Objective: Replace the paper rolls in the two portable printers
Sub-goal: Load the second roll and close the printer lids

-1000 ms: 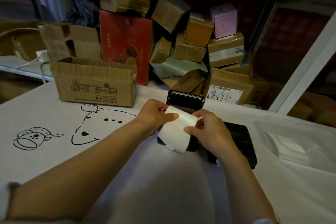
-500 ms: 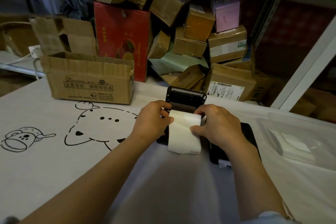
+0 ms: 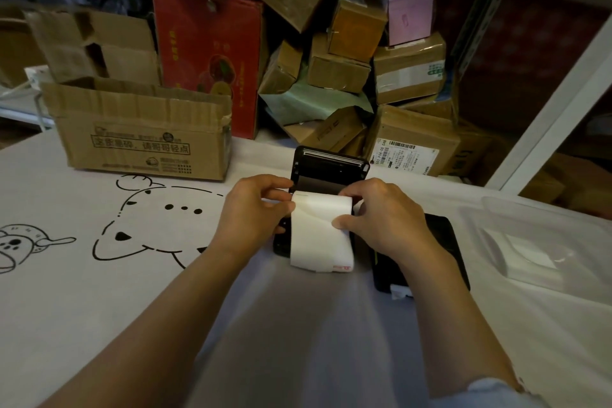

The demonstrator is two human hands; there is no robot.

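Note:
A black portable printer [image 3: 331, 169] lies on the white table with its lid standing open at the far end. A white paper roll [image 3: 319, 228] sits in its bay, with a loose strip hanging down over the printer's near end. My left hand [image 3: 255, 209] pinches the roll's left end. My right hand [image 3: 381, 215] holds the roll's right end, thumb pressed on the paper. A second black printer [image 3: 443, 238] lies shut just to the right, partly under my right wrist, with a white paper scrap at its near edge.
An open cardboard box [image 3: 139, 129] stands at the back left. Several stacked cartons and a red box [image 3: 208, 53] crowd the far edge. A clear plastic tray [image 3: 543, 242] with white paper lies to the right. A white shelf post [image 3: 549, 99] slants at the right.
The roll has gone from tilted above the printer to lying straight in the bay, its strip hanging down squarely. Both hands have moved closer over the printer.

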